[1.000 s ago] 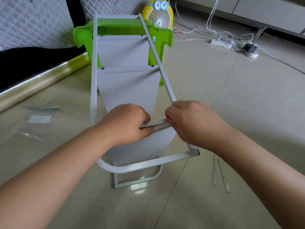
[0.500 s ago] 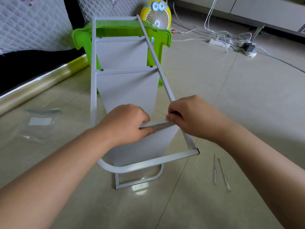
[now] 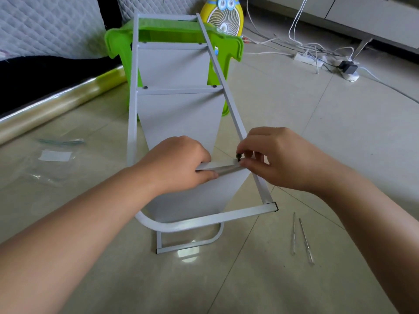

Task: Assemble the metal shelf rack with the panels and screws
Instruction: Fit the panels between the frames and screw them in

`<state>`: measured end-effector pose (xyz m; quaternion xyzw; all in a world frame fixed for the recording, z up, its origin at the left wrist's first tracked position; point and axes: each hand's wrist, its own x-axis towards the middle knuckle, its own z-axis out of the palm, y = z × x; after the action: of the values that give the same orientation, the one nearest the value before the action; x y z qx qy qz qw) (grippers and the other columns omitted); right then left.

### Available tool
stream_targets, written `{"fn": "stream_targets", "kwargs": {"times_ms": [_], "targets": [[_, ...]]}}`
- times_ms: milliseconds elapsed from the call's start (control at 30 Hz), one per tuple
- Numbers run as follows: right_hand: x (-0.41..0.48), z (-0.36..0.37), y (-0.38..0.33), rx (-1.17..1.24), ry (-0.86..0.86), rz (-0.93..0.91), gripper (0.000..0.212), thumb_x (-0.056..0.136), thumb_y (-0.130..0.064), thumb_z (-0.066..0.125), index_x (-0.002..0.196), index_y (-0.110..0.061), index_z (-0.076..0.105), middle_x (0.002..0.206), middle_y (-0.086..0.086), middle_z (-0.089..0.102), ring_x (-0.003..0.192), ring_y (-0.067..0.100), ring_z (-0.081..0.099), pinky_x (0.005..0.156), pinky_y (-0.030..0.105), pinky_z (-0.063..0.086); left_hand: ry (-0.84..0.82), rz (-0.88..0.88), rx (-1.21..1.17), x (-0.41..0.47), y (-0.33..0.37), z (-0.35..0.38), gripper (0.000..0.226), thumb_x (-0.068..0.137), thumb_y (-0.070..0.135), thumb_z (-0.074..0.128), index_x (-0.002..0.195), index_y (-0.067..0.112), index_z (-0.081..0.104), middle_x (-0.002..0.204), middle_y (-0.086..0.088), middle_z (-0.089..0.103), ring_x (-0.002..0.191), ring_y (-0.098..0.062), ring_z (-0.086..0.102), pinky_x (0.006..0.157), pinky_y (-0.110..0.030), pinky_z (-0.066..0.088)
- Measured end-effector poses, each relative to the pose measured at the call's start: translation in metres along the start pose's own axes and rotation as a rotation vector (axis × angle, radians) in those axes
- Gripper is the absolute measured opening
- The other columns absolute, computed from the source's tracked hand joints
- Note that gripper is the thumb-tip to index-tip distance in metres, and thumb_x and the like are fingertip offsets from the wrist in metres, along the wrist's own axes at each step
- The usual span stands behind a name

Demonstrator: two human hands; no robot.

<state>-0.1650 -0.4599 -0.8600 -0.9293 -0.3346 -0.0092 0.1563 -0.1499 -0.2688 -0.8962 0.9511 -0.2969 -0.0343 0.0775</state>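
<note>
The white metal shelf rack lies tilted on the tiled floor, its far end propped on a green plastic stool. Two grey panels sit fastened between its rails. My left hand grips the top edge of a third, nearest panel. My right hand pinches a small dark screw at the right rail, where that panel's corner meets it.
Two thin screwdrivers lie on the floor right of the rack's foot. Clear plastic bags lie at the left beside a roll of film. A yellow fan and power strips with cables are behind.
My right hand lifted its fingers off the panel edge and now shows a screw pinched at the rail. My left hand kept its grip on the panel.
</note>
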Motion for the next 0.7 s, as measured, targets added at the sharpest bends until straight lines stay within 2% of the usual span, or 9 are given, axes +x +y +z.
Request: {"fn": "stream_targets", "kwargs": {"times_ms": [67, 133, 233, 300, 367, 433, 533, 633, 700], "targets": [[0.000, -0.001, 0.000, 0.036, 0.003, 0.012, 0.029, 0.075, -0.018, 0.056, 0.096, -0.002, 0.067, 0.073, -0.001, 0.054, 0.058, 0.011, 0.046, 0.052, 0.022, 0.040, 0.001, 0.002, -0.003, 0.001, -0.001, 0.001, 0.045, 0.088, 0.047, 0.047, 0.076, 0.005, 0.057, 0.078, -0.013, 0.057, 0.076, -0.026, 0.053, 0.060, -0.030, 0.032], [0.001, -0.001, -0.002, 0.040, -0.003, -0.040, 0.026, 0.074, -0.013, 0.057, 0.095, -0.001, 0.068, 0.071, -0.001, 0.054, 0.056, 0.012, 0.047, 0.051, 0.017, 0.037, 0.000, 0.001, -0.007, 0.001, -0.001, 0.002, 0.046, 0.088, 0.048, 0.047, 0.078, 0.005, 0.059, 0.079, -0.012, 0.058, 0.076, -0.026, 0.054, 0.061, -0.030, 0.034], [0.003, 0.002, 0.003, -0.026, 0.038, -0.093, 0.014, 0.073, -0.005, 0.057, 0.078, 0.000, 0.069, 0.066, 0.009, 0.062, 0.055, 0.023, 0.058, 0.049, 0.025, 0.044, 0.000, 0.003, -0.010, 0.001, -0.001, 0.002, 0.046, 0.088, 0.048, 0.046, 0.078, 0.005, 0.059, 0.079, -0.013, 0.058, 0.077, -0.027, 0.054, 0.061, -0.031, 0.034], [0.003, 0.004, 0.007, -0.046, 0.066, -0.093, 0.011, 0.072, -0.003, 0.059, 0.075, 0.000, 0.069, 0.066, 0.010, 0.063, 0.057, 0.025, 0.060, 0.053, 0.027, 0.046, -0.004, 0.000, -0.008, 0.001, -0.001, 0.002, 0.045, 0.088, 0.048, 0.046, 0.075, 0.006, 0.056, 0.078, -0.013, 0.057, 0.076, -0.027, 0.054, 0.061, -0.031, 0.033], [0.003, 0.004, 0.007, -0.067, 0.090, -0.101, 0.011, 0.072, -0.003, 0.059, 0.075, 0.000, 0.069, 0.066, 0.010, 0.063, 0.056, 0.026, 0.061, 0.052, 0.024, 0.048, -0.008, -0.004, -0.004, 0.001, -0.001, 0.001, 0.044, 0.088, 0.048, 0.046, 0.066, 0.010, 0.046, 0.073, -0.011, 0.051, 0.072, -0.025, 0.050, 0.060, -0.031, 0.031], [0.004, 0.006, 0.004, -0.095, 0.100, -0.093, 0.013, 0.073, -0.005, 0.056, 0.073, 0.000, 0.069, 0.065, 0.011, 0.063, 0.055, 0.028, 0.061, 0.051, 0.030, 0.052, -0.011, -0.004, 0.000, 0.000, 0.000, -0.001, 0.045, 0.088, 0.048, 0.046, 0.061, 0.013, 0.037, 0.069, -0.008, 0.046, 0.068, -0.023, 0.045, 0.059, -0.031, 0.029], [0.008, 0.008, 0.001, -0.177, 0.101, -0.065, 0.021, 0.077, -0.011, 0.050, 0.070, -0.001, 0.067, 0.065, 0.012, 0.060, 0.053, 0.033, 0.059, 0.046, 0.037, 0.050, -0.005, 0.007, 0.003, 0.000, -0.001, -0.001, 0.043, 0.088, 0.048, 0.045, 0.065, 0.012, 0.043, 0.073, -0.011, 0.051, 0.072, -0.025, 0.049, 0.059, -0.031, 0.029], [0.009, 0.005, -0.003, -0.272, 0.005, 0.002, 0.028, 0.094, -0.020, 0.041, 0.089, -0.004, 0.063, 0.084, 0.009, 0.057, 0.076, 0.033, 0.059, 0.060, 0.035, 0.045, -0.001, 0.016, -0.001, 0.001, -0.001, 0.000, 0.042, 0.088, 0.048, 0.045, 0.067, 0.011, 0.044, 0.075, -0.013, 0.054, 0.074, -0.027, 0.052, 0.060, -0.031, 0.030], [0.007, 0.002, -0.005, -0.303, -0.050, 0.057, 0.027, 0.096, -0.027, 0.038, 0.098, -0.008, 0.057, 0.092, 0.004, 0.052, 0.084, 0.028, 0.054, 0.061, 0.031, 0.037, 0.000, 0.012, -0.006, 0.000, -0.001, 0.001, 0.043, 0.088, 0.048, 0.046, 0.066, 0.011, 0.044, 0.075, -0.013, 0.055, 0.074, -0.027, 0.052, 0.058, -0.031, 0.029]]}}
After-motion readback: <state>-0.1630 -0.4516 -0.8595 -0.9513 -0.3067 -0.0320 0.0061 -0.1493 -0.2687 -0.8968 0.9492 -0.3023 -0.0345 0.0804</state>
